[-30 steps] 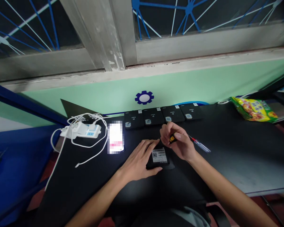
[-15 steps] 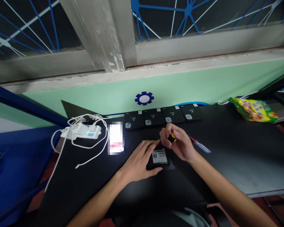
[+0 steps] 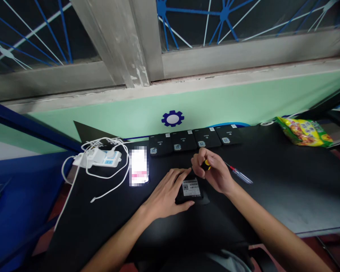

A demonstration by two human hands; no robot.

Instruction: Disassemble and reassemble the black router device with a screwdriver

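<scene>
Left hand: the left hand (image 3: 166, 192) is spread wide, thumb at the near side and forefinger toward the far edge of a black, squarish device with a white printed label (image 3: 191, 187). Looks like a loose bracing hold to me, can't tell how firm.
Right hand: the right hand (image 3: 217, 172) has its fingers curled in tight, pinching a small yellow-and-black rounded handle (image 3: 206, 165) just above the device's far right corner. Tool tip is hidden, so no clue whether it's touching.
Labelled device: lying label up on the black tabletop (image 3: 286, 189), between the hands, with a thin dark-grey piece (image 3: 205, 199) poking out beside it.
Step in hand: I'd call it close handwork at that corner, one hand steadying, the other on the handle.
Next move calls for: device kept from sliding and the handle lined up, imo.
Red-and-clear slim tool: the slim tool with a red collar and clear handle (image 3: 240, 174) lies just beyond the right wrist.
Back row: four flat black square boxes (image 3: 184, 141) side by side near the green wall (image 3: 116, 113).
Off to the left: lit phone (image 3: 138, 166), white power strip (image 3: 110, 160) and tangled white cable (image 3: 110, 192).
</scene>
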